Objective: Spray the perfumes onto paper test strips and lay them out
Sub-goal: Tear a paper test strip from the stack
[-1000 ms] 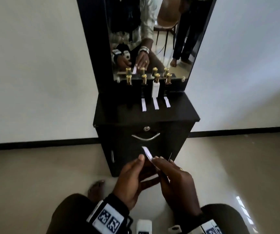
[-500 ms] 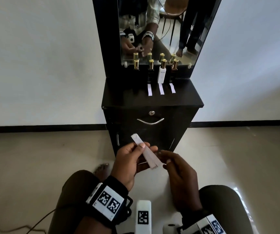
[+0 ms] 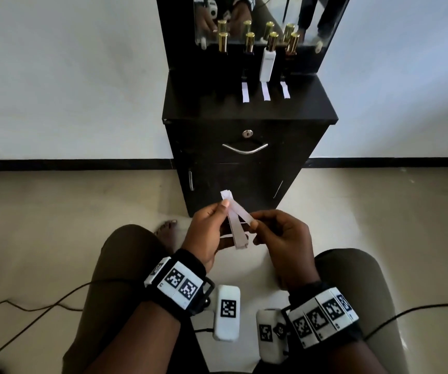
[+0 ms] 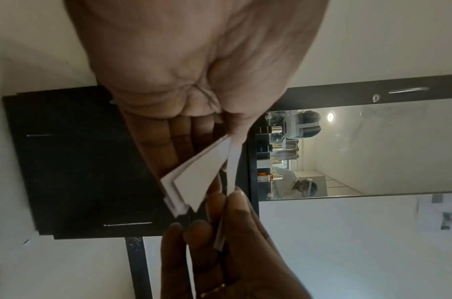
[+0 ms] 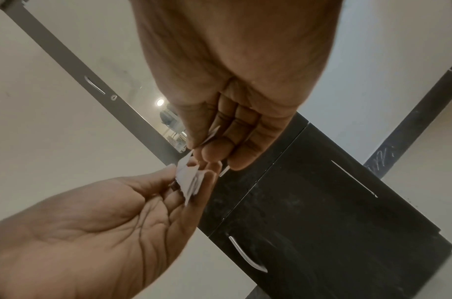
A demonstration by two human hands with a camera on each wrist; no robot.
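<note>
My left hand (image 3: 212,225) pinches a small stack of white paper test strips (image 3: 235,228) between thumb and fingers, over my lap. My right hand (image 3: 268,228) pinches the end of one strip (image 3: 241,213) that fans out sideways from the stack. The left wrist view shows the stack (image 4: 194,182) spread apart with the right fingers (image 4: 235,204) on one strip. On the black cabinet top (image 3: 198,106) three strips (image 3: 265,91) lie side by side before perfume bottles with gold caps (image 3: 250,41); one bottle is white (image 3: 267,64).
The cabinet has a drawer with a metal handle (image 3: 244,148) and a mirror (image 3: 271,14) behind the bottles. My knees and a bare foot (image 3: 166,229) are on the tiled floor. Cables (image 3: 28,309) trail along the floor on both sides.
My view has tilted down and closer to the hands. The right hand has drawn one strip sideways, away from the stack in the left hand.
</note>
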